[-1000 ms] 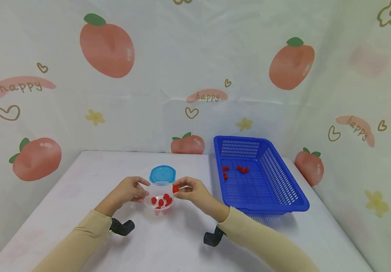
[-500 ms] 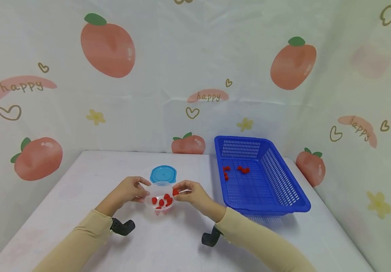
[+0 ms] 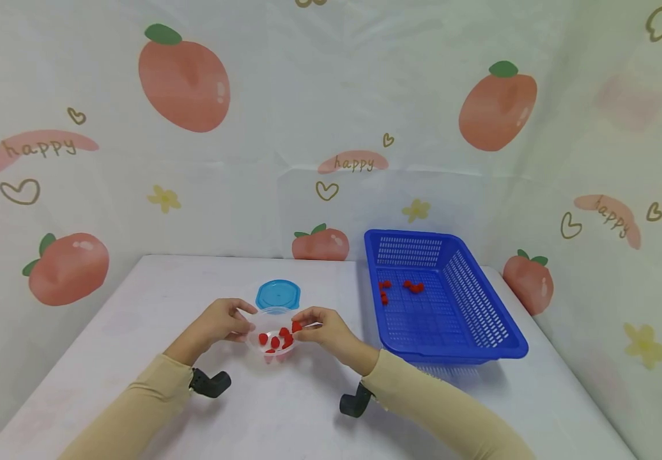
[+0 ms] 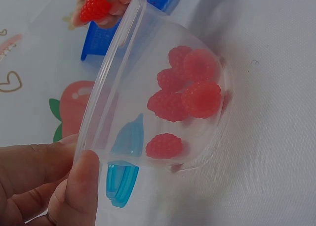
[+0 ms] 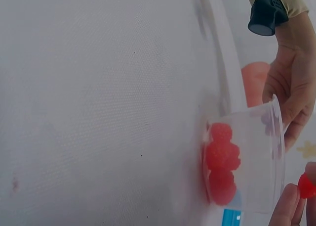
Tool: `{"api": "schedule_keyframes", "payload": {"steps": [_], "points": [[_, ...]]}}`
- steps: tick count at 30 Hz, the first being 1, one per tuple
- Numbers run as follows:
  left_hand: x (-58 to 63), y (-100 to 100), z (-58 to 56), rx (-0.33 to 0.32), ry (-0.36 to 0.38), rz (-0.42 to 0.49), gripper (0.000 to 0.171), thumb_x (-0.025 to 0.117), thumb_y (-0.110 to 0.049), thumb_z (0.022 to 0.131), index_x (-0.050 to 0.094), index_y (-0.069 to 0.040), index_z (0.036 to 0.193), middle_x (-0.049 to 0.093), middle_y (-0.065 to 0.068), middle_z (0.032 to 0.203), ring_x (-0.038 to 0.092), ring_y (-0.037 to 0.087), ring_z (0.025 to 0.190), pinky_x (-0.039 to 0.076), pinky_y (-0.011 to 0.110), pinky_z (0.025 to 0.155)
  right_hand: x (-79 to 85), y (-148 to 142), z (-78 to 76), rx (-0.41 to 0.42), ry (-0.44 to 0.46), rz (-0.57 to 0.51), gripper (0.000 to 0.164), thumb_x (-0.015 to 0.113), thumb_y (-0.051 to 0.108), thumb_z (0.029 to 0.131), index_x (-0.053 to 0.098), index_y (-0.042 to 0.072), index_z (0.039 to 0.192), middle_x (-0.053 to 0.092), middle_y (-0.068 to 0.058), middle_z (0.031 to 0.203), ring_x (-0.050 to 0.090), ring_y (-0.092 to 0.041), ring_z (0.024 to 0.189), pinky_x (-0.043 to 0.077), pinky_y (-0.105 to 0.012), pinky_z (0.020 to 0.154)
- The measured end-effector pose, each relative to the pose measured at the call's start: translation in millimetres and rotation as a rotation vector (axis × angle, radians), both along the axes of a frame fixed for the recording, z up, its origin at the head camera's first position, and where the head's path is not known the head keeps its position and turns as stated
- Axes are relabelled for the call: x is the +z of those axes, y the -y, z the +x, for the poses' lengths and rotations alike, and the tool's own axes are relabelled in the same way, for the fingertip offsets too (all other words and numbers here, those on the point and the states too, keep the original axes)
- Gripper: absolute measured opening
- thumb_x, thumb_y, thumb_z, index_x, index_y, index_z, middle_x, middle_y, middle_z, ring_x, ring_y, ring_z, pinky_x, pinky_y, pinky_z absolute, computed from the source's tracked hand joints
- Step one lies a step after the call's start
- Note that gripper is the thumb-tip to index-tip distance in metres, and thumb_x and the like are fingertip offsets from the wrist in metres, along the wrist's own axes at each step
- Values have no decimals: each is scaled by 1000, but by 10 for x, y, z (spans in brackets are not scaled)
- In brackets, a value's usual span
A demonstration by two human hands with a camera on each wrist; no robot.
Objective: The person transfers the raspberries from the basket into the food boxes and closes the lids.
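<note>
The tub (image 4: 140,63) is seen to be made of thin, smooth, slightly cloudy plastic, with pale streaks of light caught along its rim. Bumpy, beaded surfaces are shown by the raspberries (image 4: 201,100), and a slight gloss is given off by the held one. The lid (image 3: 278,294) is moulded in smooth, translucent blue plastic; the basket (image 3: 434,322) is formed of perforated blue plastic. The bench (image 3: 285,409) is faced in matt, finely textured white. Soft, matt cloth is worn as sleeves (image 3: 135,396).
</note>
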State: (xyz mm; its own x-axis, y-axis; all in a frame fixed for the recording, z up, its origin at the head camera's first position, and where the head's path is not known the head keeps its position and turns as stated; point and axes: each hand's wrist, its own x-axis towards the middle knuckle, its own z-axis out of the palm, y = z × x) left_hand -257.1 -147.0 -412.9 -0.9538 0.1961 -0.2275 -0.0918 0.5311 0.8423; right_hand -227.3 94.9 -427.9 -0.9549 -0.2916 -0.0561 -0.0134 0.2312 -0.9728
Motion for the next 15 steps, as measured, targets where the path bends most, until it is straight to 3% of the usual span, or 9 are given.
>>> {"api": "schedule_keyframes", "payload": {"steps": [15], "points": [[-8, 4, -4, -6, 0, 12, 40, 72, -8, 85, 58, 4, 120, 63, 10, 81, 61, 17, 63, 59, 28, 65, -13, 16, -15, -8, -9, 25, 27, 73, 5, 83, 67, 2, 109, 67, -8, 104, 61, -15, 91, 56, -31, 86]]}}
